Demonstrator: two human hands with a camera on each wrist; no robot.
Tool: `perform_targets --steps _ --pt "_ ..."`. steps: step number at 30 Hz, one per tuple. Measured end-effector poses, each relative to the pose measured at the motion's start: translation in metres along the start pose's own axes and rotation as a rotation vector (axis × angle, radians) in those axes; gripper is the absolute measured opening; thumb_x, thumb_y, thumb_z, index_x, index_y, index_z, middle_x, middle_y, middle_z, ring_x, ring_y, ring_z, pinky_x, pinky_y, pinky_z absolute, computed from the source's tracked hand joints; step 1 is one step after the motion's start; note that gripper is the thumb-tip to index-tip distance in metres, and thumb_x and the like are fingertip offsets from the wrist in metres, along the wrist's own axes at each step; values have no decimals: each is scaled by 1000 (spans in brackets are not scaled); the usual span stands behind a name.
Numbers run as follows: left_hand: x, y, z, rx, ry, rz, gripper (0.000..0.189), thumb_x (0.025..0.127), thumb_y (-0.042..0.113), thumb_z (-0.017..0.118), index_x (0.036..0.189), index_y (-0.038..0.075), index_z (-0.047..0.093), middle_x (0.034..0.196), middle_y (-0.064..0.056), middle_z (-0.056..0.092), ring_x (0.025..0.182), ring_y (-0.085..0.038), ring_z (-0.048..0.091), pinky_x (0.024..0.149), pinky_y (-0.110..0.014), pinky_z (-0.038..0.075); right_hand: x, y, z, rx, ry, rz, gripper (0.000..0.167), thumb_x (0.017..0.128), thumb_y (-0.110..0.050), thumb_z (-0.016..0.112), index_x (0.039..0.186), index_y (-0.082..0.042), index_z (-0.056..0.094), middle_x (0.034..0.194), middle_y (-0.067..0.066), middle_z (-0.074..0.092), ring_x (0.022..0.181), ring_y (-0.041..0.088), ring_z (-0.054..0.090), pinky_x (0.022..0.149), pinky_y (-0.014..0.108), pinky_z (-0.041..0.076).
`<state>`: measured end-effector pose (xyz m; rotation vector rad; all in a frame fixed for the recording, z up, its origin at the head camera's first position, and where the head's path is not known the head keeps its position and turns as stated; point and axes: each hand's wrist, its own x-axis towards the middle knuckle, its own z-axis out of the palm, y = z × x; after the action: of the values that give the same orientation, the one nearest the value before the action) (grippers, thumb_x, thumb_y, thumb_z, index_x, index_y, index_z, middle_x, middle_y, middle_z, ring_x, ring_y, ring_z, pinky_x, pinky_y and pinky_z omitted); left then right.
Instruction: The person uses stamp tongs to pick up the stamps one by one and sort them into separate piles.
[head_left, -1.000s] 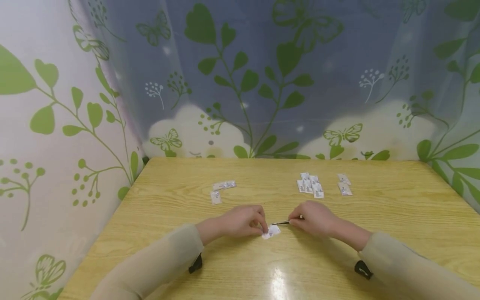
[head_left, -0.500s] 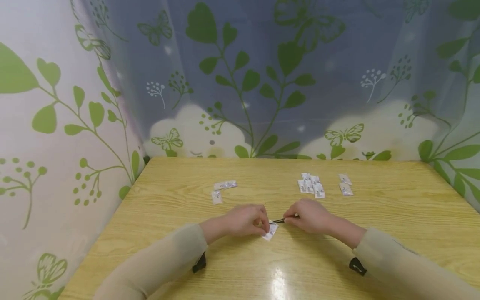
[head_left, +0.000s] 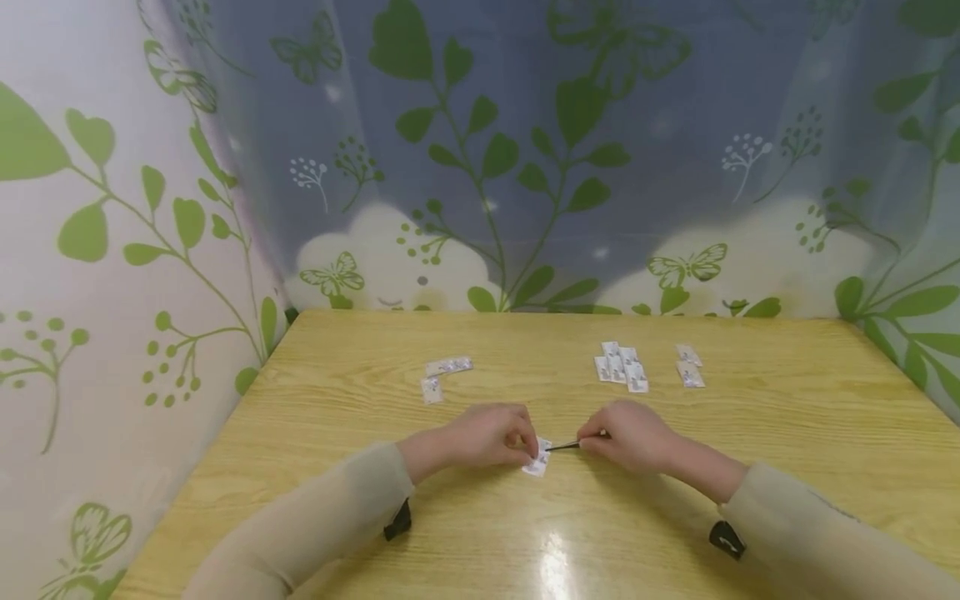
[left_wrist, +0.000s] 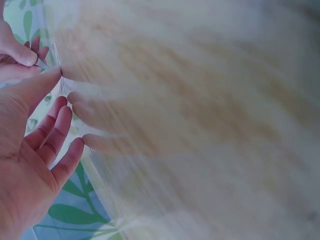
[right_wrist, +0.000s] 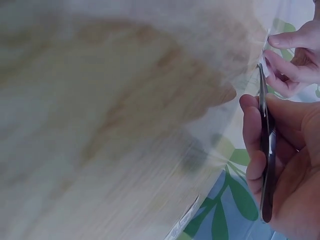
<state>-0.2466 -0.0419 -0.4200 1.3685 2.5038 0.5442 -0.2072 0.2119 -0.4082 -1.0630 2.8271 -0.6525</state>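
Observation:
My left hand [head_left: 491, 435] pinches a small white printed packet [head_left: 535, 469] between thumb and fingers, low over the table. Its thumb and fingers cover the packet's left part. From the other side, my right hand [head_left: 628, 435] grips dark metal tweezers [head_left: 564, 447], whose tips overlap the packet's right edge. In the right wrist view the tweezers [right_wrist: 265, 150] lie along the fingers, held with the thumb, and point at the packet. The left wrist view shows the left hand's [left_wrist: 35, 145] other fingers spread, fingertips right at the tabletop.
On the wood-grain table [head_left: 345, 350], several overlapping white packets [head_left: 621, 367] lie at the back right. Two more packets [head_left: 689, 367] are farther right, and another small group of packets [head_left: 448, 367] is at the back left. A leaf-patterned curtain [head_left: 480, 167] hangs behind.
The packet has turned in the left fingers from pointing right to standing more lengthwise. The tweezers moved left toward the left fingers, then back right. The other packets stayed put.

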Motion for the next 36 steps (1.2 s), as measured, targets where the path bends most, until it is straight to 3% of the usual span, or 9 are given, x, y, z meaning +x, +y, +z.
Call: perform_targets --steps 11,19,32,36 --pt "2 1 -1 -12 44 -80 23 83 27 78 102 16 73 95 9 57 82 -4 55 70 -18 45 9 0 -1 -71 22 -25 10 89 -9 68 87 -13 77 83 -5 72 69 3 62 59 26 48" --pt "3 1 -2 3 49 -78 23 83 28 78 101 15 73 93 8 57 81 -6 55 69 -18 46 3 -3 0 -67 -6 -4 10 90 -13 68 93 -14 77 89 -4 73 82 12 67 68 32 53" --pt "4 -1 0 6 48 -89 24 83 30 78 102 17 73 90 10 55 80 -4 55 69 -18 45 -1 -6 3 -62 26 -18 9 89 -12 69 91 -12 78 86 -4 73 78 10 67 64 30 52" --pt "1 -3 -1 -13 51 -65 21 85 28 75 103 17 72 93 10 56 80 -3 55 69 -18 46 -2 -6 2 -39 27 -10 9 89 -11 69 90 -12 78 85 -4 73 76 8 65 64 29 51"
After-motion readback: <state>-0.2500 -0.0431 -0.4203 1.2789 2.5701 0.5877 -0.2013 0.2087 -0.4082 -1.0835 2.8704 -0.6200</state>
